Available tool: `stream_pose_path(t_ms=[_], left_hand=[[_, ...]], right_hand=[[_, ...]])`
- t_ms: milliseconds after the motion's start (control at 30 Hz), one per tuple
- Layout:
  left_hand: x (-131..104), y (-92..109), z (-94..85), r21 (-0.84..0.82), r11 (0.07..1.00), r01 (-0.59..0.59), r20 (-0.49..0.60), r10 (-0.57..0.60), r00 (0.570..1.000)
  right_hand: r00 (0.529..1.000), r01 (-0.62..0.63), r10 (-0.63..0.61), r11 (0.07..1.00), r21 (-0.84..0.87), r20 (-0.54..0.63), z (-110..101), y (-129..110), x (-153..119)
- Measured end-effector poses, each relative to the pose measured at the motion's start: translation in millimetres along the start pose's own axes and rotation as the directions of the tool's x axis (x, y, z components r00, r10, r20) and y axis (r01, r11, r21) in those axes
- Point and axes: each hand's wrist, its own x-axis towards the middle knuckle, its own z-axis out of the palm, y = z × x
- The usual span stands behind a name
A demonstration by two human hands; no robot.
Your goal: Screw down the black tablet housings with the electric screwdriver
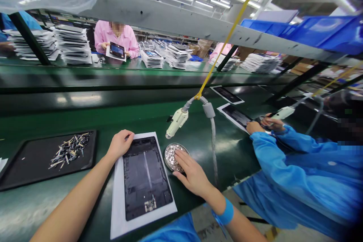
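Note:
In the head view a dark tablet housing (143, 181) lies on a white sheet (117, 211) in front of me, with a small metallic board (150, 205) near its lower end. At its upper left corner is my left hand (121, 144), fingers curled closed; whatever is in them is hidden. My right hand (193, 172) reaches over a round dish (168, 164) of small shiny screws (173, 153). Its fingers are stretched out, the tips touching the screws. Above the dish a pale electric screwdriver (178, 121) hangs from a yellow strap (218, 60).
A black tray (31, 162) with a heap of small strip-like parts (70, 149) is at left. On the right, a co-worker in a blue smock (300, 166) works on another tablet housing (236, 115). A shelf beam (170, 15) with blue bins (326, 32) crosses overhead. Stacks of tablets (72, 45) stand beyond.

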Motion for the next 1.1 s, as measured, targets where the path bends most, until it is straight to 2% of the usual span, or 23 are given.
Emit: stream_pose_path(t_ms=[167, 333, 500, 667, 733, 967, 1100], left_hand=[[0.8, 1.1, -0.8, -0.007, 1.000, 0.015, 0.009, -0.015, 1.000], [0.5, 0.3, -2.9, -0.009, 1.000, 0.028, 0.007, -0.028, 1.000], [1.0, -0.2, -3.1, -0.017, 0.999, 0.039, 0.015, -0.039, 0.999], [1.5, -2.3, -2.7, -0.024, 0.999, 0.043, 0.012, -0.042, 0.999], [1.4, -2.1, -3.3, -0.030, 0.999, 0.045, 0.008, -0.044, 0.999], [2.1, -1.3, -2.8, -0.020, 0.999, 0.035, 0.009, -0.035, 0.999], [2.2, -3.5, -1.6, -0.024, 0.999, 0.039, 0.004, -0.039, 0.999]], right_hand=[[0.999, -0.008, 0.008, 1.000, 0.021, 0.045, 0.1, -6.4, -11.1], [0.996, -0.088, 0.088, 0.996, 0.008, 0.012, 11.1, -4.7, 2.9], [0.992, -0.126, 0.126, 0.992, -0.001, -0.004, 10.1, 2.9, 7.0], [0.983, -0.180, 0.180, 0.984, -0.011, -0.026, 13.4, -3.8, 22.3], [0.986, -0.164, 0.164, 0.986, 0.002, -0.017, 15.7, -7.2, 26.0], [0.998, 0.007, -0.010, 0.999, 0.046, 0.067, 11.0, -8.9, 26.2], [0.996, -0.020, 0.018, 0.999, 0.025, 0.083, 8.9, -5.0, 33.6]])
